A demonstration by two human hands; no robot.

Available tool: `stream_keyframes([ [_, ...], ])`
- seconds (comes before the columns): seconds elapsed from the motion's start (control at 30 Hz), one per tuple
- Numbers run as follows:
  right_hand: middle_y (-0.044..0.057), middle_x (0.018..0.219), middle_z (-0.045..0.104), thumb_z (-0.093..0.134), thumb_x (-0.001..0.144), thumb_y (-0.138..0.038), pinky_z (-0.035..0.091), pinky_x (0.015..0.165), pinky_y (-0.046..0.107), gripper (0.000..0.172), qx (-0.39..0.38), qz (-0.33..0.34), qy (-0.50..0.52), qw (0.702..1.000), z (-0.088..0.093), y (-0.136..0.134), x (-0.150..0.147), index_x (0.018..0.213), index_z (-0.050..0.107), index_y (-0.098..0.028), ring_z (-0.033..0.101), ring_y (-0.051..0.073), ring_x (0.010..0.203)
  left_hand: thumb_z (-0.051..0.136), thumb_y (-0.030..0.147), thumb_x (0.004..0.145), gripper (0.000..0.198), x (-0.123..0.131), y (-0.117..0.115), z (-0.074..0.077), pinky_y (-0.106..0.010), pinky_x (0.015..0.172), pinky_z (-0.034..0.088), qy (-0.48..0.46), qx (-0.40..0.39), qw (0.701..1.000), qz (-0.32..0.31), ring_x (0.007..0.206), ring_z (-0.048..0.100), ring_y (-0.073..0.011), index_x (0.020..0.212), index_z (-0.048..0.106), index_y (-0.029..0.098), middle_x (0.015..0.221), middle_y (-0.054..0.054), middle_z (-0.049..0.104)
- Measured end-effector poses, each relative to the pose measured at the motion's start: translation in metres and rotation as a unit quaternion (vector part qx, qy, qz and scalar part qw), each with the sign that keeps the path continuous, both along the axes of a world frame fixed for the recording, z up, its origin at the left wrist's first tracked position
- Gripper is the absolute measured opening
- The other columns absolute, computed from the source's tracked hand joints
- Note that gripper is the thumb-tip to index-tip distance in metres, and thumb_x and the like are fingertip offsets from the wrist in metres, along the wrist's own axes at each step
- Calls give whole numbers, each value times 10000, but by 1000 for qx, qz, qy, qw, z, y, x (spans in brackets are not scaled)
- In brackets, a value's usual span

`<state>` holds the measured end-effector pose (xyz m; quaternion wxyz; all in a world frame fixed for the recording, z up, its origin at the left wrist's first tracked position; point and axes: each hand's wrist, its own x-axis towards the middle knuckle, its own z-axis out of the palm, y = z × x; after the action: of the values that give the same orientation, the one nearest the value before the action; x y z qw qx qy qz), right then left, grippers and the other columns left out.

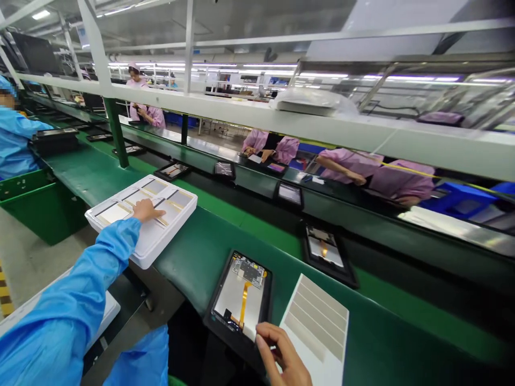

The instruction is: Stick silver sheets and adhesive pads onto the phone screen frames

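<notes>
My left hand lies over a white foam tray, thumb stretched to the right, among flat rectangular grey and white packs with yellowish edges. Some fingertips are hard to see. In front of me an opened tablet rests in a black holder, showing a circuit board, a silver plate and an orange ribbon cable. At its lower right corner my right hand has thumb and index finger pinched together; what is between them cannot be made out. Beside it lies a white sheet with grey-beige strips.
More opened tablets in black holders lie along the green conveyor belt. A green bin stands at the left, near a co-worker's blue sleeve. Across the line, co-workers in pink work. A white shelf rail crosses above.
</notes>
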<state>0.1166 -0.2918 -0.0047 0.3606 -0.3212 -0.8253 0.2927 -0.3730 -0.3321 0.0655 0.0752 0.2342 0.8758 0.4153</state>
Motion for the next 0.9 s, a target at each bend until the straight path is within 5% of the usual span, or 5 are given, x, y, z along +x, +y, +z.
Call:
stream_keyframes([
  [0.17, 95, 982, 699, 537, 970, -287, 616, 650, 318, 125, 87, 0, 43, 995, 21, -14, -19, 1010, 652, -257, 706, 237, 855, 766, 467, 658, 555, 55, -13, 10, -331, 713, 528, -116, 173, 975, -81, 823, 675, -219, 1079, 620, 137, 927, -83, 703],
  [0.3, 129, 1093, 669, 535, 959, -151, 600, 845, 395, 243, 192, 19, 36, 981, 33, -23, -36, 1180, 604, -223, 664, 254, 1016, 841, 291, 603, 581, 147, -28, -7, -317, 722, 558, -372, 324, 859, -139, 811, 705, -223, 1135, 662, 140, 959, -82, 748],
  [0.37, 148, 1127, 653, 542, 946, -109, 593, 842, 405, 320, 235, 23, -2, 972, 34, -25, -40, 1251, 576, -202, 647, 259, 1025, 844, 254, 615, 508, 194, -33, -21, -319, 703, 567, -465, 311, 818, -138, 788, 719, -236, 1078, 686, 116, 937, -100, 762],
  [0.47, 147, 1042, 666, 533, 939, -77, 588, 724, 381, 301, 280, 26, -78, 957, 29, -25, -36, 1219, 594, -171, 644, 252, 910, 832, 258, 651, 381, 245, -35, -39, -323, 680, 573, -532, 249, 797, -140, 750, 730, -249, 965, 702, 84, 900, -133, 770],
  [0.9, 140, 929, 675, 408, 974, -51, 574, 733, 380, 236, 316, 40, -196, 927, 16, -32, 18, 1064, 609, -135, 641, 235, 830, 791, 298, 727, 336, 302, -18, -58, -314, 717, 558, -572, 173, 768, -232, 795, 737, -258, 970, 731, 72, 954, -161, 772],
])
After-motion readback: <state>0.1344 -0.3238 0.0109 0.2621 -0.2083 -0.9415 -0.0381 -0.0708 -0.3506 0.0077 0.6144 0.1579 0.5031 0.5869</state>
